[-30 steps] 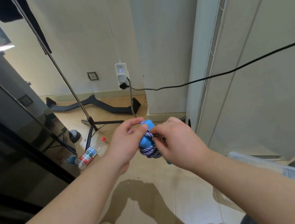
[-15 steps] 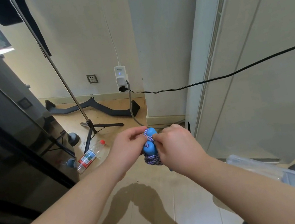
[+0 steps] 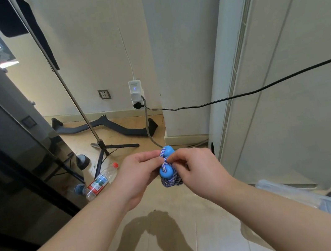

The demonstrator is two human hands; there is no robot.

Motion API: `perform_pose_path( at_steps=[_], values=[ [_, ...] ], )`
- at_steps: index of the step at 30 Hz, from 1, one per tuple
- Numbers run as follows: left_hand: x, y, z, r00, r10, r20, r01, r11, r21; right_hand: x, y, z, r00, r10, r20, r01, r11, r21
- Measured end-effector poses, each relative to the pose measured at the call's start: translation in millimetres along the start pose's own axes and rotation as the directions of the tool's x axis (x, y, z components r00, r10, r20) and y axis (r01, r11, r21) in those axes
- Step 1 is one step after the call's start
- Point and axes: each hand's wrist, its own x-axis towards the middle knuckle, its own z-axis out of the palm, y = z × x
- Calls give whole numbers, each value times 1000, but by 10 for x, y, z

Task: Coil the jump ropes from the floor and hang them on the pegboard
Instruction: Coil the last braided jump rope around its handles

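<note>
Looks like an ordinary lived-in room of a home. Shows plain pale walls (image 3: 87, 39) with a skirting board (image 3: 114, 113), a wall socket (image 3: 104, 94), a white adapter (image 3: 136, 94) plugged in beside it, a black cable (image 3: 243, 95) strung off to the right, tall white cupboard panels (image 3: 310, 99) and a glossy black cabinet (image 3: 8, 166). Has beige floor tiles (image 3: 213, 238) scattered with a stand's tripod (image 3: 103, 146), a plastic bottle (image 3: 100, 181) on its side, a dark curved bar (image 3: 116, 126) and a clear plastic tub (image 3: 293, 193).
</note>
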Motion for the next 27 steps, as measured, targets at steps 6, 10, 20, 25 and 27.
perform_pose_path(
  at_steps=[6,10,20,25,27],
  values=[
    [-29,-7,35,999,-36,20,36,999,26,42,3,-21,958,272,-88,-245,941,233],
    [-14,-41,60,998,-17,-61,24,992,121,44,23,-32,963,257,-78,-237,949,206],
    [21,-58,-2,991,26,-133,5,975,224,-29,-2,34,998,54,39,-59,986,155],
    [-46,18,-2,998,-55,-42,57,996,63,7,48,52,998,60,-9,-59,991,116],
    [-73,40,-13,998,-56,-14,56,998,29,21,68,35,997,83,-7,-80,981,178]
  ],
)
